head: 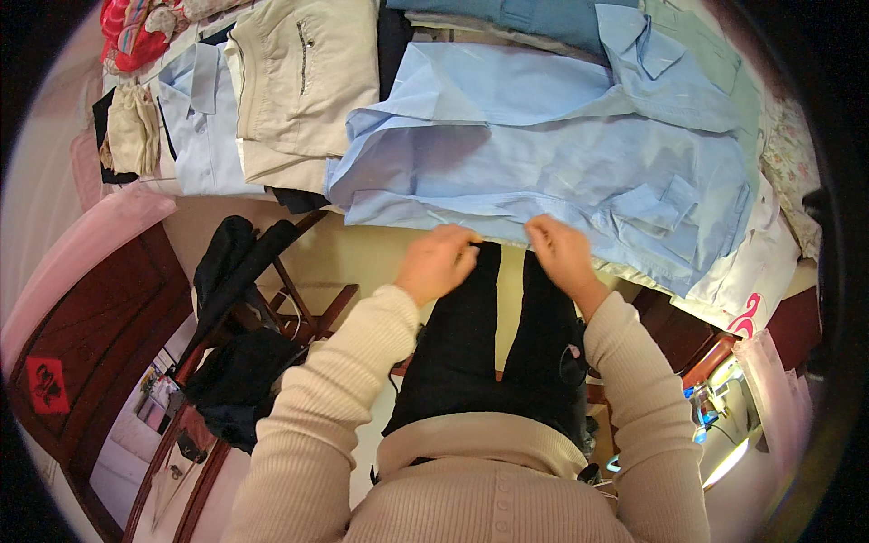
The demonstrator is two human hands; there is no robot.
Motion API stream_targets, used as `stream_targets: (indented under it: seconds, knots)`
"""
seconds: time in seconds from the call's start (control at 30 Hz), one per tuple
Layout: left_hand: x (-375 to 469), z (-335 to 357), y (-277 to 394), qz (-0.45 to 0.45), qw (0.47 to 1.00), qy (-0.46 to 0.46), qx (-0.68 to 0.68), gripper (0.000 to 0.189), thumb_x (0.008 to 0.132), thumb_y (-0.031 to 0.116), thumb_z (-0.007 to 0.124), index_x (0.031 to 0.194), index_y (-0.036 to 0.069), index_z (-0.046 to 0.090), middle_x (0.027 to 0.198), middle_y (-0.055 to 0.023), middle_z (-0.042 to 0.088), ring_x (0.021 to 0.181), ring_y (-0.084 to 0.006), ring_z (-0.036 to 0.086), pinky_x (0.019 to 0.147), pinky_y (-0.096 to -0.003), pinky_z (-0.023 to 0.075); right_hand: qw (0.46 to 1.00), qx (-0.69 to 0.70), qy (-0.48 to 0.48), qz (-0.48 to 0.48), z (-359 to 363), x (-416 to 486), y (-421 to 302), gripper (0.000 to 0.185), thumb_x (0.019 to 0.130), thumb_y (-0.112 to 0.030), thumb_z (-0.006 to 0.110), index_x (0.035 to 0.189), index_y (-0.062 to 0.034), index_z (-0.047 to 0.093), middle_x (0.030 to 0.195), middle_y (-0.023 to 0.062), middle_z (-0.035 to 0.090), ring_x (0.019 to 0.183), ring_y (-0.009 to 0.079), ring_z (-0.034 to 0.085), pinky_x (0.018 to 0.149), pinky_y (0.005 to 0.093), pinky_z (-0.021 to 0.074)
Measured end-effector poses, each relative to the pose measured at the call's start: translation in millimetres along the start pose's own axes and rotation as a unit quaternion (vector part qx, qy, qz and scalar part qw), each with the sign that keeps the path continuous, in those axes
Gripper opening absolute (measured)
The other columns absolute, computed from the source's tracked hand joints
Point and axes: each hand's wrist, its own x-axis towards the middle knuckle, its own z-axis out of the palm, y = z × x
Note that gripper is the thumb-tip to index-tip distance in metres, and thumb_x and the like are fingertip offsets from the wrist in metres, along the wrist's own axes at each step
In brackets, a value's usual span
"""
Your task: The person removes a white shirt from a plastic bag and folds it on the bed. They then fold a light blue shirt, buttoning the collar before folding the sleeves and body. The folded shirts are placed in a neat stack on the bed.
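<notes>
A light blue collared shirt [570, 156] lies spread across the piled clothes, with its collar at the upper right and one side folded over in loose creases. At its near edge is my left hand [441, 261], slightly blurred, fingers curled with the tips by the cloth. My right hand [565, 256] is a short way to the right, also blurred, thumb and fingers bent over the same edge. Whether either hand pinches the fabric cannot be made out.
Folded beige trousers [312, 81] and a pale collared shirt [210, 136] lie left of the blue shirt. A dark wooden chair [333, 305] stands below on the left, near black garments [244, 387]. A white bag [753, 271] lies at the right edge.
</notes>
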Motion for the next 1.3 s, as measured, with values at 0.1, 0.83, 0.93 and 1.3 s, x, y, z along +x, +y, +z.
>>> stream_targets:
  seconds: [0.1,0.83,0.93,1.3]
  knots:
    - [30.8,24.2,5.7,0.06,0.997,-0.031,0.046,0.03,0.081,0.014,0.06,0.111,0.01,0.057,0.096,-0.0121,0.057,0.093,-0.0305,0.055,0.08,-0.0398,0.046,0.995,0.019,-0.099,-0.003,7.5,-0.7,5.9,0.024,0.089,-0.025,0.051,0.101,-0.0076,0.063,0.094,0.0154,0.065,0.089,0.0335,0.061,0.075,0.0391,0.048]
    - [45.9,2.4,-17.4,-0.109,0.984,0.062,0.129,0.029,0.085,0.019,0.058,0.112,0.01,0.057,0.104,-0.0115,0.056,0.094,-0.0279,0.057,0.081,-0.0361,0.0458,0.992,0.059,0.109,0.023,-28.0,22.5,41.6,0.03,0.092,-0.024,0.047,0.11,-0.0051,0.061,0.103,0.0151,0.063,0.096,0.0315,0.056,0.086,0.037,0.043]
    - [39.2,-13.2,-11.9,-0.113,0.99,0.023,0.082,0.028,0.084,0.016,0.059,0.111,0.009,0.057,0.1,-0.0109,0.056,0.093,-0.0256,0.057,0.079,-0.0347,0.0459,0.993,0.033,0.111,0.0,-30.0,9.2,25.3,0.028,0.091,-0.023,0.048,0.107,-0.0045,0.061,0.103,0.0136,0.064,0.096,0.0302,0.057,0.085,0.0361,0.0436]
    - [9.7,-94.8,-10.3,-0.062,0.926,0.357,0.104,0.031,0.079,0.008,0.064,0.107,0.001,0.051,0.098,-0.0119,0.05,0.093,-0.0255,0.049,0.081,-0.0336,0.04,0.99,0.132,0.026,0.035,4.1,32.1,-7.6,0.037,0.087,-0.027,0.055,0.119,-0.0075,0.054,0.112,0.0143,0.06,0.102,0.0321,0.056,0.087,0.0402,0.0435]
